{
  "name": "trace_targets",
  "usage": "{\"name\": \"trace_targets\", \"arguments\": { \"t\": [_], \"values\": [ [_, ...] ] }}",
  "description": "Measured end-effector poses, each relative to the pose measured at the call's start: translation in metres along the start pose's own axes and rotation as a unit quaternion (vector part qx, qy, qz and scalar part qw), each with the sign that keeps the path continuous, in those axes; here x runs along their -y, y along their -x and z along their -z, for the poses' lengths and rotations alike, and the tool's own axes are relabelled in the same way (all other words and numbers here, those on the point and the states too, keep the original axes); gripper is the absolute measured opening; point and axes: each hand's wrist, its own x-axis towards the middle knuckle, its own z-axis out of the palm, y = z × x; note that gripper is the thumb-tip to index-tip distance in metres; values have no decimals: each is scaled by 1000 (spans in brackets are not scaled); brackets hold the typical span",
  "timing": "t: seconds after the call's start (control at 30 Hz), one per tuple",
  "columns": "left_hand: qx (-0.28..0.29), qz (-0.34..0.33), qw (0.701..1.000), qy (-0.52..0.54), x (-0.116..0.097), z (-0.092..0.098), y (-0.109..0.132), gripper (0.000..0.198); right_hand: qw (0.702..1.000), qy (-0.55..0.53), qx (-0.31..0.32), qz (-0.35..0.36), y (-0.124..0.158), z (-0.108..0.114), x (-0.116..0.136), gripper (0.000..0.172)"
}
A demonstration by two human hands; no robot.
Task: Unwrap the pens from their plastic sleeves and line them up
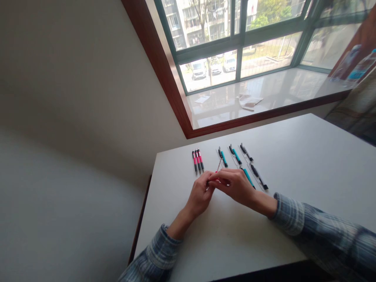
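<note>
Two hands are over a white table (293,156). The left hand (201,194) and the right hand (235,186) meet in the middle, and their fingers are bent and close together. The fingers (223,176) of the right hand reach over to the left hand. Between the fingers of both hands is a thin pen (216,172). Most of it is hidden, but a bit of pink shows at the top of the fingers and a dark bit shows near the left hand. It looks pinched, but I cannot tell how tight. A thin, clear strip (219,165) sticks up from the fingers, away from the person.

Just past the hands, three pink pens (197,161) lie close together. To the right are three blue pens (236,156) and two black pens (258,176), each in a clear bag. One blue pen (248,177) lies just beside the right hand, and its end goes under that hand. The person has on blue checked sleeves (323,239). Past the table is a big window (241,43) with a cloth (249,102) on its sill.
</note>
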Motion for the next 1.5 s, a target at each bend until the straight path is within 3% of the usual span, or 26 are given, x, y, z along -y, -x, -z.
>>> {"name": "trace_targets", "arguments": {
  "t": [0.13,0.27,0.37,0.47,0.63,0.83,1.5],
  "values": [
    [-6,22,1000,11,4,1,1,28,999,-46,-18,5,-3,4,5,9],
    [-26,92,993,63,8,4,2,30,993,-81,-77,-24,-11,20,8,6],
    [-32,115,989,84,12,5,5,32,973,-149,-165,-62,-20,33,4,10],
    [-22,127,987,93,14,6,10,35,943,-235,-212,-103,-28,41,-5,16],
    [-7,131,985,116,16,8,12,39,902,-324,-223,-178,-30,41,-20,20],
    [-3,134,983,127,14,10,11,39,878,-361,-223,-223,-28,39,-24,22],
    [8,118,987,105,9,12,10,36,880,-368,-201,-223,-28,38,-25,27]
  ]
}}
